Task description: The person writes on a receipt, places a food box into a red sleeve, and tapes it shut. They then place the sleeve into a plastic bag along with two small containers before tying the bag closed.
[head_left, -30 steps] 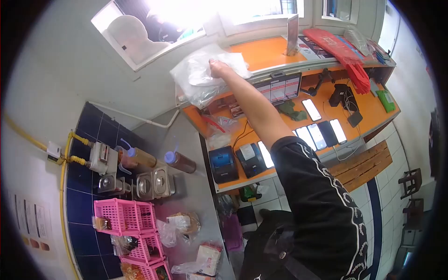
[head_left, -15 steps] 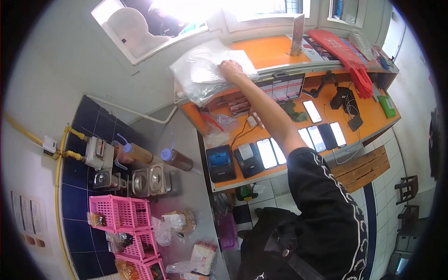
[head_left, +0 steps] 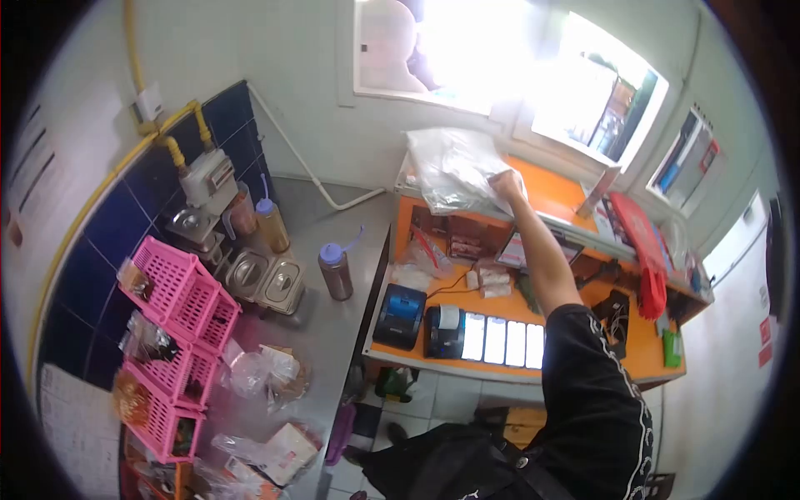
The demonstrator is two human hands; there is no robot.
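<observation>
My right hand (head_left: 506,185) reaches far forward over the orange counter. Its fingers are closed on the edge of a stack of clear plastic bags (head_left: 457,165), which lies on the upper shelf beneath the window. My left hand is out of view. Below my forearm, several lit phones (head_left: 494,342) stand in a row on the lower shelf. To their left are a black-and-blue printer (head_left: 400,315) and a second dark printer (head_left: 444,331).
On the steel worktop (head_left: 333,237) at left stand squeeze bottles (head_left: 337,271), lidded steel containers (head_left: 283,283) and pink baskets (head_left: 179,292). A red bag (head_left: 633,223) hangs over the counter's right end. Yellow gas piping (head_left: 75,225) runs along the left wall.
My view has turned left, so the counter and bags sit further right and lower. My right hand remains closed on the plastic bags.
</observation>
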